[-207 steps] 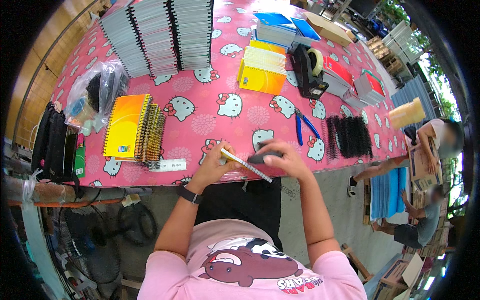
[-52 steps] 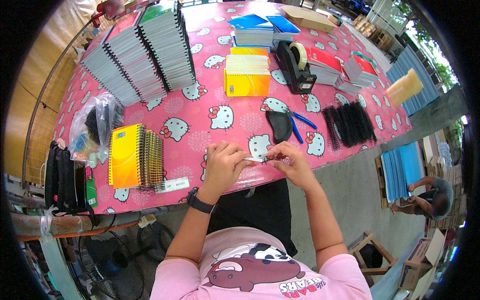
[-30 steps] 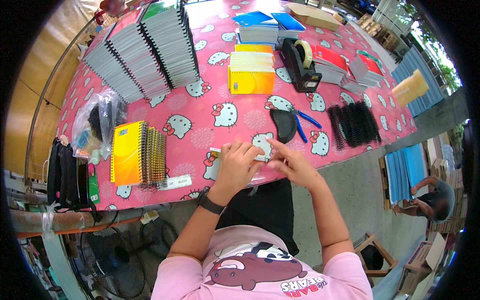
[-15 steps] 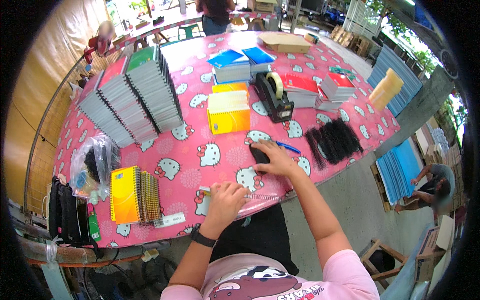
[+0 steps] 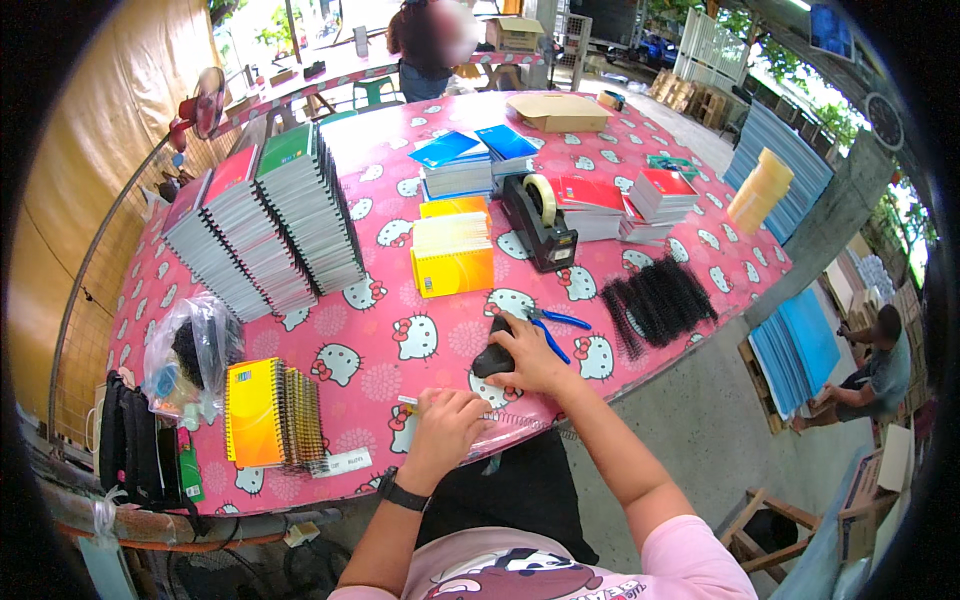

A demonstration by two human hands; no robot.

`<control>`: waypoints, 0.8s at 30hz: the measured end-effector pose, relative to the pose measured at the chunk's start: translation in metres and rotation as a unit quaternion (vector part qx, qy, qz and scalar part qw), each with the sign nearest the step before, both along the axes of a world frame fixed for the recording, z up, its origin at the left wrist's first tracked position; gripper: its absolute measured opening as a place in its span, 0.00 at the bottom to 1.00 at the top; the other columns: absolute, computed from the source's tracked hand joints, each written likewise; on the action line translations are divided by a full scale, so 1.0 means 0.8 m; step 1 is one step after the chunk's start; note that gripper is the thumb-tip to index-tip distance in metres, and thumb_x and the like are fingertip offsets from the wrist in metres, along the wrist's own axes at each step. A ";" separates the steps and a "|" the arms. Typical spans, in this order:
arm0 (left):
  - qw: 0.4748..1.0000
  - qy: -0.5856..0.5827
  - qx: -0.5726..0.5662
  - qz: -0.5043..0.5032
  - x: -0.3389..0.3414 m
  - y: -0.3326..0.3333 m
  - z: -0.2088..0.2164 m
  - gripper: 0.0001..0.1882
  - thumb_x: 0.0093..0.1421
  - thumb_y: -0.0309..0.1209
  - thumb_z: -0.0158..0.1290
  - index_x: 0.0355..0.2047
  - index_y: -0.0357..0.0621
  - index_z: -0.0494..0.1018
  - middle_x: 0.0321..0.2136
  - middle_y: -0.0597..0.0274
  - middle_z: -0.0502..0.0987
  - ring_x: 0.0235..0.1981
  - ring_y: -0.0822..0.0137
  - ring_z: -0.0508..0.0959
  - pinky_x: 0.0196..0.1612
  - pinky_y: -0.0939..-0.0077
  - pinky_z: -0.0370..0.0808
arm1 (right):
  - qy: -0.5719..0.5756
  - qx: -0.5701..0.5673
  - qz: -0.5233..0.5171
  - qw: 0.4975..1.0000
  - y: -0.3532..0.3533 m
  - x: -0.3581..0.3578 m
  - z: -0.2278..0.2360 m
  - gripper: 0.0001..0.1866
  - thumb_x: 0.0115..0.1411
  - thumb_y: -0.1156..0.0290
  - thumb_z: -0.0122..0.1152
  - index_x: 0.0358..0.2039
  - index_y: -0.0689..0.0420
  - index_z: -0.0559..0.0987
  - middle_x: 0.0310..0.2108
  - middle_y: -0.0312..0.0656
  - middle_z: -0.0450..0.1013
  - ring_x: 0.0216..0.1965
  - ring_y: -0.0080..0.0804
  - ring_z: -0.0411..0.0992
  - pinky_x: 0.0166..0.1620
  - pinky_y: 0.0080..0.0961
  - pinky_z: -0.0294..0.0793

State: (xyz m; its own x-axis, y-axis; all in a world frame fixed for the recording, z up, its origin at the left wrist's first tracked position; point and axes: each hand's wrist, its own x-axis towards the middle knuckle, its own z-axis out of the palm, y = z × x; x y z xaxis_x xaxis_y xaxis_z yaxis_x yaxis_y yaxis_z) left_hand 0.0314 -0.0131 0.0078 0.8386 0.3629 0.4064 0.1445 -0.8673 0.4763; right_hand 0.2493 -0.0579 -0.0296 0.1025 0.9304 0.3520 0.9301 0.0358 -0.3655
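Observation:
My left hand (image 5: 450, 425) rests near the table's front edge, fingers curled down over one end of a thin spiral coil (image 5: 520, 420), which trails out to the right. A small pale and yellow end (image 5: 407, 400) pokes out left of these fingers; its kind is hidden. My right hand (image 5: 530, 360) is bent round a black, lumpy object (image 5: 490, 358) on the tablecloth, its kind unclear. Just beyond that hand lie blue-handled pliers (image 5: 560, 322), the handles spread.
Spiral notebooks (image 5: 255, 412) stand at the left, with tall notebook stacks (image 5: 310, 215) behind. A tape dispenser (image 5: 540, 235), yellow notebooks (image 5: 452, 272), and red notebooks (image 5: 585, 210) occupy the middle. Black coils (image 5: 660, 305) lie right. A plastic bag (image 5: 190, 350) sits far left. Someone (image 5: 880, 370) crouches beside blue sheets.
The view has tilted, so the table appears lower. My right hand has shifted slightly left with the black object, showing more of the pliers. My left hand stays by the coil.

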 end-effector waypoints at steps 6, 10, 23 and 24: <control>0.990 -0.051 0.071 0.109 -0.019 0.004 0.009 0.18 0.41 0.44 0.62 0.30 0.50 0.74 0.35 0.66 0.73 0.42 0.63 0.71 0.55 0.51 0.49 | 0.348 -0.069 0.068 0.932 -0.046 -0.004 0.045 0.29 0.50 0.45 0.60 0.41 0.59 0.76 0.49 0.51 0.67 0.53 0.46 0.64 0.56 0.37 0.60; 0.995 -0.046 0.024 0.082 -0.020 0.012 -0.007 0.15 0.40 0.41 0.63 0.27 0.51 0.74 0.29 0.68 0.73 0.39 0.65 0.71 0.55 0.52 0.49 | 0.588 -0.044 0.240 0.771 -0.085 -0.026 0.052 0.30 0.52 0.42 0.55 0.42 0.58 0.77 0.50 0.49 0.68 0.55 0.40 0.63 0.58 0.35 0.57; 0.994 0.063 0.054 0.078 -0.006 0.021 -0.078 0.09 0.51 0.32 0.54 0.34 0.46 0.72 0.37 0.65 0.72 0.45 0.64 0.69 0.55 0.54 0.53 | 0.501 0.060 0.047 0.862 -0.063 -0.051 -0.034 0.30 0.50 0.47 0.59 0.46 0.57 0.75 0.51 0.48 0.67 0.55 0.40 0.62 0.57 0.35 0.57; 0.994 0.062 0.048 0.078 -0.006 0.027 -0.075 0.09 0.52 0.32 0.54 0.33 0.46 0.72 0.36 0.65 0.72 0.45 0.64 0.69 0.55 0.54 0.53 | 0.505 0.087 0.055 0.857 -0.058 -0.047 -0.032 0.30 0.51 0.46 0.59 0.46 0.58 0.75 0.51 0.49 0.66 0.56 0.40 0.61 0.57 0.34 0.57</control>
